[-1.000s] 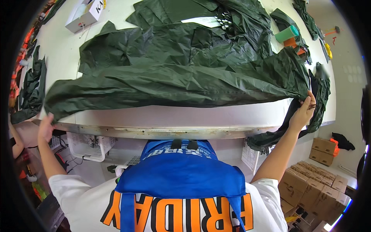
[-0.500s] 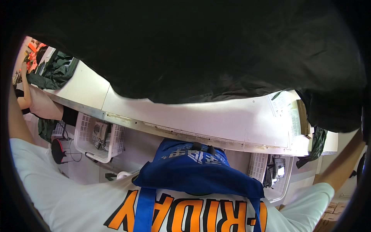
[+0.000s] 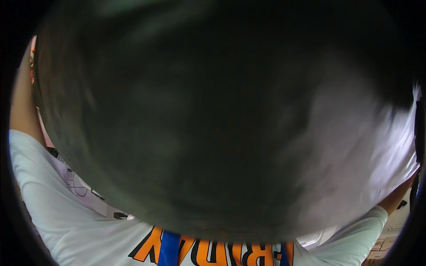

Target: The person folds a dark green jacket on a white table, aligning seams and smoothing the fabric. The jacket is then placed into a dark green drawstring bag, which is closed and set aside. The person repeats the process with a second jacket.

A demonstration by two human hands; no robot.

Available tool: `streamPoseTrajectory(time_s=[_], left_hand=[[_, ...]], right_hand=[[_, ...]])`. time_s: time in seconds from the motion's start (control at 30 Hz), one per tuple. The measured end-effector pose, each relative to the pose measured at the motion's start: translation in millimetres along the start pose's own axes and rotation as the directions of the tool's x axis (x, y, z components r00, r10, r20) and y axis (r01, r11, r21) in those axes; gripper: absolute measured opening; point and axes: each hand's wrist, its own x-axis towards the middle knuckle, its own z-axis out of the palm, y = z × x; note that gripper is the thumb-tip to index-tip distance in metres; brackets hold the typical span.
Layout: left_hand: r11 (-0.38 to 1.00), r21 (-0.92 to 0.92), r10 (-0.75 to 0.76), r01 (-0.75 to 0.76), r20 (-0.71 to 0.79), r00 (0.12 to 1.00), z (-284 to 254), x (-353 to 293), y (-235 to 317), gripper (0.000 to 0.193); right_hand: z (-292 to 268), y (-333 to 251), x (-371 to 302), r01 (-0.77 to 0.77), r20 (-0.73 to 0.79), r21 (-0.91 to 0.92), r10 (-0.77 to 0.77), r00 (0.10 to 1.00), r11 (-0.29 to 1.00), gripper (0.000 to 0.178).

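A large sheet of dark, blackish-green fabric or film fills most of the head view, very close and blurred. A pale sheen lies over its right part. Both my arms are raised at the sides: my left arm runs up the left rim and my right arm goes out at the right rim. Neither hand shows; each lies beyond the picture or behind the dark sheet, so I cannot see what the fingers do. Below the sheet are my white shirt and a blue apron strap.
The dark sheet hides the worktable. A sliver of a white basket shows under its lower right edge. Brown cardboard boxes stand at the lower right. Thin wire parts show at the lower left.
The dark sheet has come down and closer, now covering the table, the baskets, the apron front and the other person at left. Both my arms stay raised.
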Motion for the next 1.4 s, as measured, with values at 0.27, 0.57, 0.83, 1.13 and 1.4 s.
streamPoseTrajectory(time_s=[0.27, 0.57, 0.83, 1.13, 1.4], left_hand=[[0.981, -0.016, -0.185, 0.192, 0.190, 0.964, 197.2, 94.5, -132.7, 0.083], [0.811, 0.582, -0.270, 0.056, 0.286, 0.919, 230.4, -9.1, -304.4, 0.085], [0.273, 0.310, -0.959, 0.911, 0.165, 0.231, 126.0, -285.1, -312.2, 0.059], [0.739, 0.063, -0.673, 0.670, 0.107, 0.732, 138.9, -259.2, -301.8, 0.046], [0.778, 0.619, -0.275, 0.103, 0.189, 0.943, 65.3, -45.3, -218.1, 0.039]], right_hand=[[171.8, 71.6, 61.9, 0.647, 0.111, -0.237, -0.641, 0.759, 0.725, 0.048], [193.8, 67.5, -233.2, -0.099, 0.897, -0.145, 0.173, 0.407, 0.984, 0.036], [-115.6, 255.3, -407.5, -0.622, 0.012, -0.776, 0.989, 0.150, 0.104, 0.036], [-13.0, 177.2, -458.4, -0.960, 0.282, 0.177, 0.924, 0.260, 0.216, 0.020], [-55.8, 136.6, -256.2, -0.576, 0.563, -0.138, 0.542, 0.623, 0.806, 0.044]])
